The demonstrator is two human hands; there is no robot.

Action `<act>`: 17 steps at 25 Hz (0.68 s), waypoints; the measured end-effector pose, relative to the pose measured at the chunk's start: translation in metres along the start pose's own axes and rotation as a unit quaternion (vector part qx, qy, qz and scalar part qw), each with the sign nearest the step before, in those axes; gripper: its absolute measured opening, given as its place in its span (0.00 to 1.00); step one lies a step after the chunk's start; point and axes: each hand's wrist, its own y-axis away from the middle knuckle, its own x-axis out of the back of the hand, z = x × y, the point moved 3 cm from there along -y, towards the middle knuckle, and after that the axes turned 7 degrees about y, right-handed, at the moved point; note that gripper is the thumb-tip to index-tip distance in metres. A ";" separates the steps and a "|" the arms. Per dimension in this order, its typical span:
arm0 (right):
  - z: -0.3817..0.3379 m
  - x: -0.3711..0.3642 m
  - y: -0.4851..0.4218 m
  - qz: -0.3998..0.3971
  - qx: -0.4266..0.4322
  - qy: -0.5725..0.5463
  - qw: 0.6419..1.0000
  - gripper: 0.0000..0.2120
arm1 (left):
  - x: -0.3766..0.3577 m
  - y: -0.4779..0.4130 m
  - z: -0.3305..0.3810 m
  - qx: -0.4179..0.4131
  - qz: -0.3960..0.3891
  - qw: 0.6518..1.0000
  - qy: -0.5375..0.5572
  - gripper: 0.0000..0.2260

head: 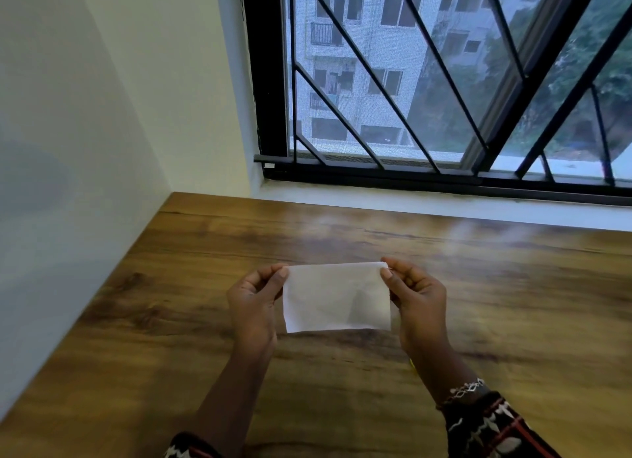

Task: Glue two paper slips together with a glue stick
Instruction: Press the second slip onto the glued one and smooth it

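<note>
Two forearms in dark patterned sleeves (489, 427) reach forward, with a beaded bracelet (466, 389) on the right wrist. The left hand (253, 303) and right hand (419, 300) hold a white paper (337, 297) up between them, above the wooden table (171, 321). On each hand the fingers (280, 276) are curled, thumb and forefinger pinching a top corner. Whether it is one slip or two laid together cannot be told. Beyond the table, a barred window (410, 81) shows an apartment building.
</note>
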 end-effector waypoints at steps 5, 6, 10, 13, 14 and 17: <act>0.000 -0.003 -0.003 -0.017 -0.021 -0.016 1.000 0.03 | -0.001 0.000 -0.003 -0.006 0.007 1.000 0.002 0.07; 0.000 -0.004 -0.003 -0.012 -0.022 -0.014 1.000 0.03 | -0.001 0.000 -0.004 -0.009 0.007 1.000 -0.003 0.07; 0.003 -0.005 -0.003 0.001 -0.025 0.008 1.000 0.07 | -0.003 0.001 -0.004 -0.020 0.002 1.000 -0.004 0.10; 0.006 -0.005 -0.004 0.010 -0.036 0.019 0.999 0.06 | -0.004 0.004 -0.002 -0.029 0.007 0.999 -0.013 0.10; 0.007 -0.005 -0.004 0.012 -0.038 0.024 0.999 0.06 | -0.005 0.005 -0.001 -0.033 0.007 0.999 -0.013 0.10; 0.008 -0.004 -0.004 0.016 -0.042 0.028 0.999 0.06 | -0.005 0.005 0.002 -0.042 0.003 0.999 0.015 0.12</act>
